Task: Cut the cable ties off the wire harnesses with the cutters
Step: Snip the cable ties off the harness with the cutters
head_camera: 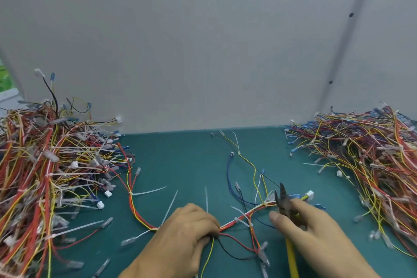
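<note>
On the green bench (180,160) one wire harness (228,225) lies stretched out in front of the person, a bundle of red, yellow and white wires running from the near left up toward the right. The left hand (187,230) is palm down on it, its fingers (208,223) curled over the bundle and holding it against the bench, with a black, a red and a yellow wire trailing out from under the hand. The right hand (316,232) has its fingers wrapped round the yellow handles of the cutters (284,204), thumb lying straight along the near side. The dark jaws stand parted, tips pointing away from the person, set at the harness just beside a white cable tie (265,204). Whether the blades touch that tie I cannot tell from here. A second tie (242,221) wraps the same bundle between the two hands, its tail sticking out. Further ties with long tails (149,192) sit on the stretch of harness that curves away to the left. A large heap of harnesses (45,165), bristling with white tie tails, is piled at the left end of the bench, and another heap (365,153) sits at the right end, both well apart from the hands. A plain grey wall panel (203,40) rises behind the bench.
</note>
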A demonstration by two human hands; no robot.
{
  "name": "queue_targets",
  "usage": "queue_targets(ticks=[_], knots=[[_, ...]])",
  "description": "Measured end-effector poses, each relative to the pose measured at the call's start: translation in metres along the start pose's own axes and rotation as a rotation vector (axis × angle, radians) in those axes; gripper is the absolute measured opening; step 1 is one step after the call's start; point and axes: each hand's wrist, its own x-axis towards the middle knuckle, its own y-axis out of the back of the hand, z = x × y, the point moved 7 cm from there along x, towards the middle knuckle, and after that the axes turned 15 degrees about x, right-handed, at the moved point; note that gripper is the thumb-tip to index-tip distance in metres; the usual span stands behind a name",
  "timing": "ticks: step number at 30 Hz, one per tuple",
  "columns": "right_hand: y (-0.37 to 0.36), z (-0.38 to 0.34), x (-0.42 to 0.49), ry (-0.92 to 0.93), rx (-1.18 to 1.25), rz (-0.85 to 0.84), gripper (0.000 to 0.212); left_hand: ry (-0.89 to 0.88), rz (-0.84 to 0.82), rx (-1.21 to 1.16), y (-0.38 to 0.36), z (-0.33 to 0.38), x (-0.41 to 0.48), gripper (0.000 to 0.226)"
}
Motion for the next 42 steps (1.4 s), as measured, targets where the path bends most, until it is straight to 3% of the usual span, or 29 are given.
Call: queue_targets(ticks=[4, 7, 12, 15, 23, 27, 31, 35, 38, 42], knots=[[0.018, -0.011, 0.001, 0.051, 0.028, 0.142, 0.043, -0.068, 0.059, 0.055, 0.003, 0.008, 0.005, 0.027], [0.034, -0.011, 0.012, 0.011, 0.0, 0.145, 0.051, -0.143, 0.088, 0.05, 0.001, 0.019, 0.009, 0.023], [0.041, -0.02, 0.024, -0.048, -0.022, 0.05, 0.043, -0.101, 0.097, 0.061, 0.003, 0.014, 0.008, 0.022], [0.049, -0.019, 0.032, -0.004, -0.045, 0.046, 0.022, -0.014, 0.127, 0.02, 0.014, 0.006, 0.004, 0.012], [0.049, -0.004, 0.031, 0.151, -0.286, -0.061, 0.019, 0.128, 0.25, -0.192, 0.06, 0.027, 0.041, 0.016], [0.058, -0.009, 0.027, 0.26, -0.329, 0.018, 0.046, 0.043, 0.153, -0.167, 0.054, 0.052, 0.091, 0.019], [0.069, -0.014, 0.026, 0.315, -0.42, 0.121, 0.055, 0.055, -0.093, -0.141, 0.01, 0.061, 0.127, 0.031], [0.073, -0.014, 0.024, 0.304, -0.621, 0.148, 0.031, 0.162, -0.226, -0.229, -0.032, 0.05, 0.126, 0.027], [0.065, -0.008, 0.025, 0.264, -0.748, 0.048, 0.014, 0.262, -0.151, -0.36, -0.043, 0.035, 0.116, 0.011], [0.057, 0.005, 0.029, 0.245, -0.898, -0.013, 0.012, 0.311, -0.056, -0.485, -0.047, 0.027, 0.108, 0.008]])
